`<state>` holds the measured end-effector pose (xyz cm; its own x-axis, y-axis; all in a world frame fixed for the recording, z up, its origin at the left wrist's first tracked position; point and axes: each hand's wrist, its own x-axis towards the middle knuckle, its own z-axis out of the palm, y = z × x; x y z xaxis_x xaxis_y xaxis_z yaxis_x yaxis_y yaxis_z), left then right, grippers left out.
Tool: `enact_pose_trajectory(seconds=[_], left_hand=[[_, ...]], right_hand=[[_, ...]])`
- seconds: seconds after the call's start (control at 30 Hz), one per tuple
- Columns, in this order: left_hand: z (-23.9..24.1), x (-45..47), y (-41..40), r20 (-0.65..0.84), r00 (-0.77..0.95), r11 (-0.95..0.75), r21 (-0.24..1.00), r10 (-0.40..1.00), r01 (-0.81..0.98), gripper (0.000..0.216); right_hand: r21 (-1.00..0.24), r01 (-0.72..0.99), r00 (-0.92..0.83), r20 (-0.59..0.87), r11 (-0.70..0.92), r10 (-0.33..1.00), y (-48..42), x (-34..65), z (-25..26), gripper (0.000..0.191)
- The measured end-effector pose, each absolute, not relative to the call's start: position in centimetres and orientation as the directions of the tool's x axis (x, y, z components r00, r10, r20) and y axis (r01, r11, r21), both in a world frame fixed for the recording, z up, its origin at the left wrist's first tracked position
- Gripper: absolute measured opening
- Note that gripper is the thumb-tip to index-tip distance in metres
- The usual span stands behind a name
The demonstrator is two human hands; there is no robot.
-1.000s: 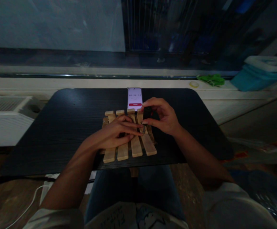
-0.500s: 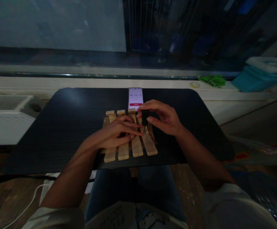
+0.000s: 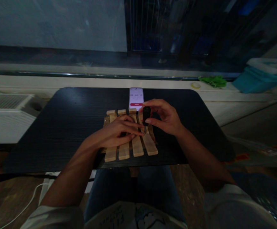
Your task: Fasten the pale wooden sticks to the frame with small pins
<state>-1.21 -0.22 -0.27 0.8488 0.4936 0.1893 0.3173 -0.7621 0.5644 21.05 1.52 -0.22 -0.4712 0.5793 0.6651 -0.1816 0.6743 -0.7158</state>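
Observation:
A slatted wooden piece (image 3: 136, 147) made of several pale slats lies on the black table (image 3: 66, 127) in front of me. My left hand (image 3: 115, 132) rests flat on its slats, fingers stretched toward the right. My right hand (image 3: 163, 117) pinches a short screwdriver with a black handle (image 3: 146, 114), held upright with its tip down on a slat beside my left fingertips. A phone (image 3: 136, 98) with a lit timer screen lies just behind the wooden piece.
A white sill runs behind the table, with a green cloth (image 3: 212, 80), a roll of tape (image 3: 195, 85) and a blue tub (image 3: 259, 76) on it. A white heater (image 3: 7, 111) stands at left. A white cable (image 3: 26, 206) trails on the floor.
My right hand shifted its fingers on the screwdriver handle, which stays upright on the slat. My left hand has not moved. The phone's timer advanced one second.

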Motion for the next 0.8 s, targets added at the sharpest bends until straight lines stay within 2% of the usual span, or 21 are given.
enact_pose_trajectory(seconds=[0.2,0.53,0.8], left_hand=[[-0.37,-1.21,-0.21,0.175,0.851,-0.759,0.564,0.496,0.326,0.035],[-0.27,-1.17,-0.27,0.182,0.847,-0.763,0.554,0.5,0.332,0.034],[-0.16,-1.18,-0.26,0.172,0.851,-0.77,0.54,0.496,0.34,0.034]], right_hand=[[-0.705,-0.147,-0.459,0.67,0.694,0.583,1.57,21.04,-0.23,0.05],[-0.641,-0.016,-0.45,0.69,0.767,0.567,1.52,20.92,-0.1,0.04],[-0.621,-0.005,-0.45,0.701,0.784,0.553,1.53,20.87,-0.05,0.04]])
